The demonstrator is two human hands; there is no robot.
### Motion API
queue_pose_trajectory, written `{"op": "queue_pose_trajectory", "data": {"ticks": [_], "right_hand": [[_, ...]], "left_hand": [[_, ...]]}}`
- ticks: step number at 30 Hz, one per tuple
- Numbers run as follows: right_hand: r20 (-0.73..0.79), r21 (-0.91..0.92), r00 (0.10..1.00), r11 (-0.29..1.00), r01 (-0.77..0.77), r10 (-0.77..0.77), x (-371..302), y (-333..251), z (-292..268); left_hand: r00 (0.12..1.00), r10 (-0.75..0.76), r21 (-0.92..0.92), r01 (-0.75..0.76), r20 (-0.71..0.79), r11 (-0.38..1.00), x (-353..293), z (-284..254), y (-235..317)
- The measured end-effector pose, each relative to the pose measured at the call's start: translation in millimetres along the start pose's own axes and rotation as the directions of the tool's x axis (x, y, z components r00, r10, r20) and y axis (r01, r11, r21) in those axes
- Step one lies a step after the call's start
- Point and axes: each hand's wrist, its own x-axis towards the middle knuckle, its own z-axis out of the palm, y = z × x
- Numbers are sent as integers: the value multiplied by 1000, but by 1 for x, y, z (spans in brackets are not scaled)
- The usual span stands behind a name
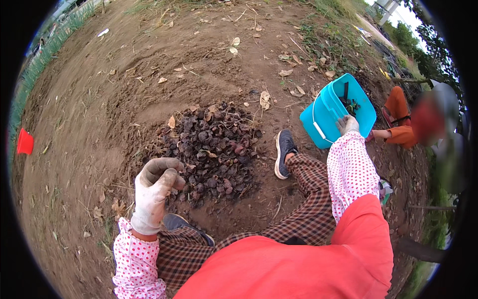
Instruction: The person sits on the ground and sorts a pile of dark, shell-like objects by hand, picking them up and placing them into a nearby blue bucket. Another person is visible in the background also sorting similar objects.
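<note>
My left hand (157, 194), in a soiled white glove, is raised beside the near left of a heap of dark, shrivelled, roundish pieces (211, 149) on the soil. Its fingers are curled toward the thumb; whatever they may hold cannot be made out. Off to the right, my gloved right hand (347, 125) is closed at the near rim of a bright blue bucket (326, 112) with a white-gripped wire handle. The bucket tilts, its mouth facing right. Inside lie small green and dark bits (351, 105) and a dark strip (346, 89).
My shoes (285, 152) flank the heap's near side. Another person in orange trousers (398, 112) sits beyond the bucket. A red container (25, 142) stands far left. Dry leaves (265, 99) litter the bare soil, with grass (328, 35) farther back.
</note>
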Motion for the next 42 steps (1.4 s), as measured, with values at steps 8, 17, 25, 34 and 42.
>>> {"op": "queue_pose_trajectory", "data": {"ticks": [8, 17, 25, 34, 42], "right_hand": [[637, -741, 764, 356, 569, 105, -62, 167, 35], [745, -638, 595, 61, 768, 301, -196, 269, 82], [711, -701, 664, 151, 697, 233, -221, 322, 102], [796, -600, 570, 148, 786, 204, -292, 368, 91], [880, -471, 445, 192, 861, 166, -293, 321, 136]], "left_hand": [[996, 1, -182, -18, -90, 983, 3, -14, -10], [996, -4, -271, -19, -86, 962, 1, -20, -13], [996, -17, -201, 0, -84, 980, 1, -20, -12], [995, -39, -183, 22, -88, 983, 0, -18, -8], [995, -51, -162, 37, -87, 986, -1, -12, -4]]}}
